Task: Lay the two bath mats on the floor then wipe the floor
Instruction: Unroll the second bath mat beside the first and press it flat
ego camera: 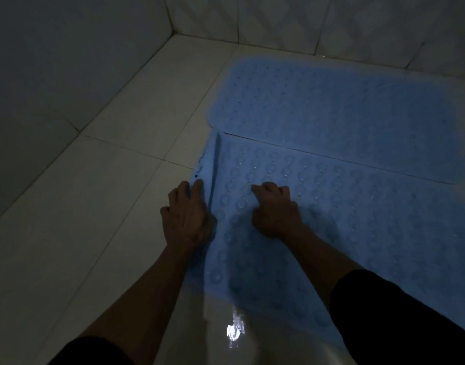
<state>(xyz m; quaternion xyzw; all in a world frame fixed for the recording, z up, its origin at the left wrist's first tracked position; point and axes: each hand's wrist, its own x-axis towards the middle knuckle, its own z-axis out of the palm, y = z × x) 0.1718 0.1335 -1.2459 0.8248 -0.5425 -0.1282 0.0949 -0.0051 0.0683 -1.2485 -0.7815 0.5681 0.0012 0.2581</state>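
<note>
Two light blue rubber bath mats lie on the white tiled floor [107, 185]. The far mat [331, 101] lies flat near the back wall. The near mat [344, 219] shows rows of round suction cups, and its left edge is folded up along a crease. My left hand [186, 214] presses on that folded left edge with fingers spread over it. My right hand [274, 209] rests on the near mat's surface with fingers curled downward, knuckles up. Both forearms reach in from below with dark sleeves.
Tiled walls [68, 61] meet in a corner at the back left. A wet, glossy patch [235, 333] reflects light on the floor near the bottom centre. Bare tiles stretch to the left of the mats. The room is dim.
</note>
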